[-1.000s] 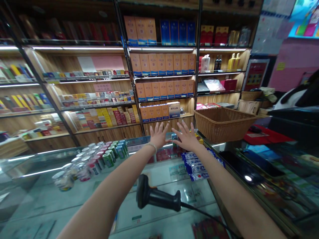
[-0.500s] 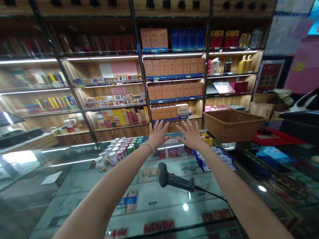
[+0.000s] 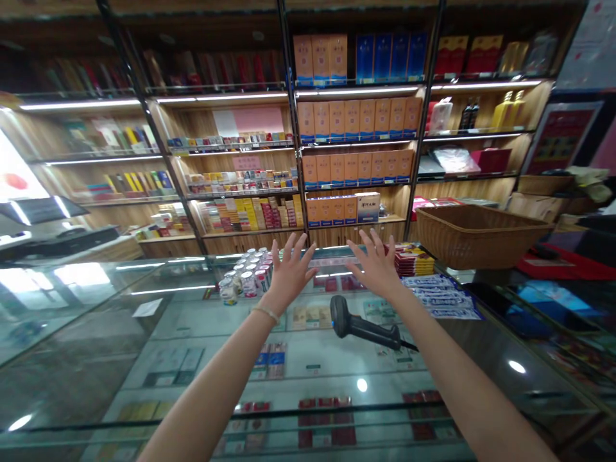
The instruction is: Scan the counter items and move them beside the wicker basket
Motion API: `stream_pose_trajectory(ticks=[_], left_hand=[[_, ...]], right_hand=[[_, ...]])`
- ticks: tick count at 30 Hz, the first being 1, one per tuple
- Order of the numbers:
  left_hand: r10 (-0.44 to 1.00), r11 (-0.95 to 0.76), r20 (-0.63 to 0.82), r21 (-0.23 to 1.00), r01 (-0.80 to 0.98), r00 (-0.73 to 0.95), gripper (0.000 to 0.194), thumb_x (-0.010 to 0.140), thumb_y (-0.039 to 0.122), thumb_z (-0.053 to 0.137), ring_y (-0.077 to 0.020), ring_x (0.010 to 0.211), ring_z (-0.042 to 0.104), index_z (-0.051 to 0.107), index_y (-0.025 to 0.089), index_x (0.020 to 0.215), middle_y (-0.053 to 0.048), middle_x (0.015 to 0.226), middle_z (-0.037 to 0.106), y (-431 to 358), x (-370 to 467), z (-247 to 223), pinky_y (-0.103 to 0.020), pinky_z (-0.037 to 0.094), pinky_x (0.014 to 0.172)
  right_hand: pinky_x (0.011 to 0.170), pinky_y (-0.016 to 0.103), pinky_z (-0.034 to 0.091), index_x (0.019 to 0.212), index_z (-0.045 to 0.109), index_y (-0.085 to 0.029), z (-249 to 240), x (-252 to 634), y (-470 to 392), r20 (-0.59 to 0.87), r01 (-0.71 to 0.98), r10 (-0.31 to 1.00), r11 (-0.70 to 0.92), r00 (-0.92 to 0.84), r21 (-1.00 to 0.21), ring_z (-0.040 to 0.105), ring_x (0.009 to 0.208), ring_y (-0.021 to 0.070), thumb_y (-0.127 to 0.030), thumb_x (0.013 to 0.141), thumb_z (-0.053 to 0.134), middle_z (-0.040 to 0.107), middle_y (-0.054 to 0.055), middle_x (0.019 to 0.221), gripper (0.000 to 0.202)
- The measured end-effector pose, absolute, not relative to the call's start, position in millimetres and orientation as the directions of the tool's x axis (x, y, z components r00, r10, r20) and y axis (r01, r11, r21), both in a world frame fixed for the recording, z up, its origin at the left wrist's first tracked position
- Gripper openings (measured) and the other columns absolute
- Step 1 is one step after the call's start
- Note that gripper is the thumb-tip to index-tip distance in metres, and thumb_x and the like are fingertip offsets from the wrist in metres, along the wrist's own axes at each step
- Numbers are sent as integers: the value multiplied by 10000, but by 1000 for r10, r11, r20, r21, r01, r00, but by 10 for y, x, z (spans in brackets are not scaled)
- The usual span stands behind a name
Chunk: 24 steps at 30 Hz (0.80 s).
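Observation:
Both my arms stretch forward over a glass display counter (image 3: 327, 369). My left hand (image 3: 289, 273) is open, fingers spread, a pale bangle at the wrist, and holds nothing. It is nearest to a group of cans (image 3: 248, 276) just to its left. My right hand (image 3: 378, 266) is likewise open and bare, with blue-and-white packets (image 3: 440, 295) and red-and-yellow packs (image 3: 416, 260) to its right. A black barcode scanner (image 3: 363, 327) lies on the glass between my forearms, its cable passing behind my right arm.
A brown wicker basket (image 3: 481, 247) stands at the counter's right, near a red mat (image 3: 568, 263). Beyond the counter, wooden shelves carry rows of orange boxes (image 3: 360, 120), blue boxes (image 3: 382, 58) and small packs (image 3: 240, 183). A dark flat screen (image 3: 43, 208) is at far left.
The camera view has swung left, so the scene sits farther right. My hands have moved farther apart, fingers still spread. The scanner, cans and basket stay in place.

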State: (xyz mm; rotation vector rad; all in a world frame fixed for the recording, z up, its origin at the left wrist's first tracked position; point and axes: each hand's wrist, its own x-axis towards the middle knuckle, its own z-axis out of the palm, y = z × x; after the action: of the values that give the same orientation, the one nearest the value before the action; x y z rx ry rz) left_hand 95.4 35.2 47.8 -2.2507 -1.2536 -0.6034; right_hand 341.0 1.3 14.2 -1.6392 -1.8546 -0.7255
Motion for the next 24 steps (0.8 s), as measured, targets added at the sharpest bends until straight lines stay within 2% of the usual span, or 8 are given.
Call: stream_pose_trajectory(ticks=[4,11,24], left_hand=[[672,-409,614,-158,899,414,540,954,422,612,-353,1578,222,528,368,1484,-64,1682,340,242,798,312,-673,-4,1270],[657,-354,661,-153,923,362,461,1006,489,484,-318,1586,208,573,353,1438,-62,1687,329,188,591,53,-654,-11,1270],[703,-263,663,-92,960,256,413,972,469,554,-321,1547,294,623,365,1366,-36,1682,343,213,397,-43,-648,47,1266]], right_hand=[[1221,655,25,1498,532,-269,55,3300,-117,752,993,653,113,-90,21,228,1534,356,-525,1024,442,343,136,1662,546],[1233,612,47,1453,577,-278,-90,3225,-228,767,990,628,131,-129,59,278,1519,325,-528,1017,475,409,133,1628,512],[1229,594,77,1447,580,-317,-238,3191,-208,774,988,617,137,-142,72,329,1490,312,-524,999,504,444,109,1606,499]])
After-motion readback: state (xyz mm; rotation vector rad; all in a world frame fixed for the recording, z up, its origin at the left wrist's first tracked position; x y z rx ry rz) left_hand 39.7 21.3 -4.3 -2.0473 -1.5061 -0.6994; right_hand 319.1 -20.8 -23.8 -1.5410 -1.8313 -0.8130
